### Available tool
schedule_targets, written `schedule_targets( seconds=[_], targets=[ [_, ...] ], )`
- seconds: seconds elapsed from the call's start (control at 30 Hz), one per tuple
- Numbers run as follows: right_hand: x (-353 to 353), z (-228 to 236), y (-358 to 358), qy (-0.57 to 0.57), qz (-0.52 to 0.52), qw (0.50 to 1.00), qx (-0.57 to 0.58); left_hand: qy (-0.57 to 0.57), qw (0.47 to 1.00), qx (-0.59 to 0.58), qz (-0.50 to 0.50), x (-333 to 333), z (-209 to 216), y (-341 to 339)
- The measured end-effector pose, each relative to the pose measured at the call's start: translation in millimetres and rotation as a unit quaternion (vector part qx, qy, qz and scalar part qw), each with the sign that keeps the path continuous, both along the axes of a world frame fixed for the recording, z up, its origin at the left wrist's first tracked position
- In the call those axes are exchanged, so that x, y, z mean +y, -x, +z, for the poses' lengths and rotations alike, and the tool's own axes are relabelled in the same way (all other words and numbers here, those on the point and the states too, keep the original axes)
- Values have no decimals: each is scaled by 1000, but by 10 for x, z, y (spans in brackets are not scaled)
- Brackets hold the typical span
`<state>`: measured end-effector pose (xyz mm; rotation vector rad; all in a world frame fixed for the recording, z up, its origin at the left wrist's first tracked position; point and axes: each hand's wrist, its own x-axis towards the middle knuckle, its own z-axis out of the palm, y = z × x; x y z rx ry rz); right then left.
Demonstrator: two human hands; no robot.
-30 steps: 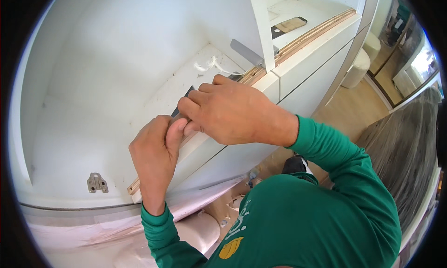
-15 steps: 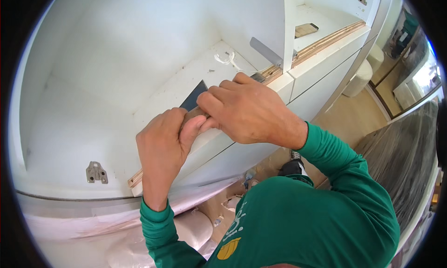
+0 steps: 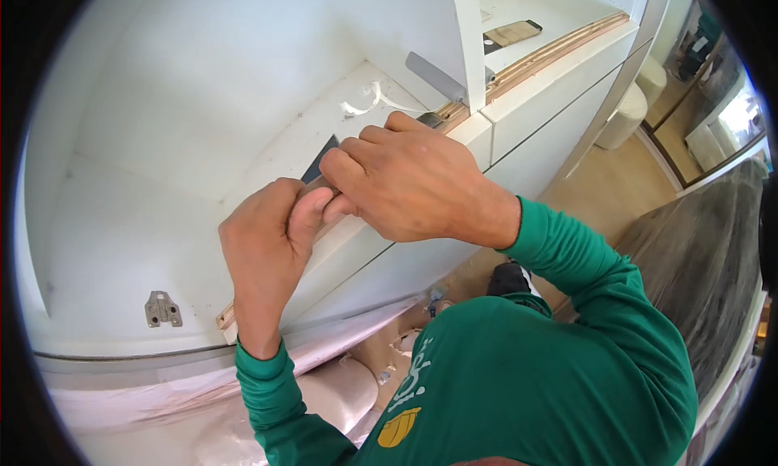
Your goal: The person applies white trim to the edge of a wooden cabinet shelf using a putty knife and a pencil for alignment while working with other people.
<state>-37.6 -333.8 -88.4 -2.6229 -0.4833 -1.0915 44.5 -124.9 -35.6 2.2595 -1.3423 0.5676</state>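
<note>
My left hand [image 3: 263, 231] is closed at the front edge of a white cabinet [image 3: 352, 243], its thumb tip against my right fingers. My right hand [image 3: 409, 178] lies beside it, fingers curled over the same edge. Between them both hands grip a brown piece [image 3: 312, 187], mostly hidden, so its exact kind does not show. Just behind the hands a dark blue-grey flat piece [image 3: 321, 158] sticks up over the cabinet floor. Past my right knuckles a small dark end [image 3: 432, 119] lies on the bare wood edge; whether it belongs to the brown piece is hidden.
Inside the cabinet lie a grey elongated piece [image 3: 436, 77] and a curled white strip [image 3: 365, 101]. A flat tan piece with dark ends [image 3: 513, 34] is in the right compartment. A metal hinge plate [image 3: 162, 309] sits at left. Plastic-wrapped things [image 3: 689, 239] stand at right.
The view has shifted a little, with the cabinet appearing lower left. Both hands keep their grip on the brown piece; less of the blue-grey piece shows behind them.
</note>
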Motion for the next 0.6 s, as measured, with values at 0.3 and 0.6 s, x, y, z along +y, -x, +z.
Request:
schedule_targets(
  seconds=[0.3, 0.6],
  targets=[
    [-18, 67, 70, -11, -4, 1000, 28, -37, 999, -27, 24, 11, 10, 65],
    [-129, 165, -2, 16, 41, 996, 79, -27, 997, -12, 70, -41, -9, 102]
  ],
)
